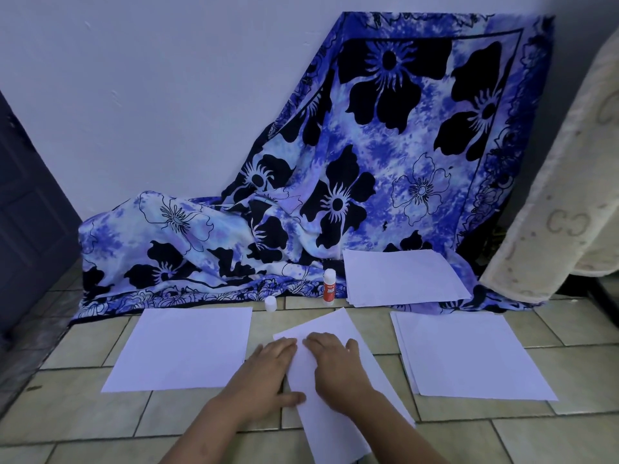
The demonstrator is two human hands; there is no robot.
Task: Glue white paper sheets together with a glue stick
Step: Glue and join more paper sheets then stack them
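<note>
Left hand (264, 373), right hand (335, 363) flat on angled sheet (330, 326); glue stick (329, 287) beyond.

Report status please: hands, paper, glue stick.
Both flat: left hand, right hand, pressing the tilted middle sheet. Behind it, glue stick upright, cap off beside. Nothing in the way.

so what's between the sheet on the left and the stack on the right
Head view: a tilted sheet lies between the left sheet and right stack, with the left hand and right hand resting flat on it.
</note>
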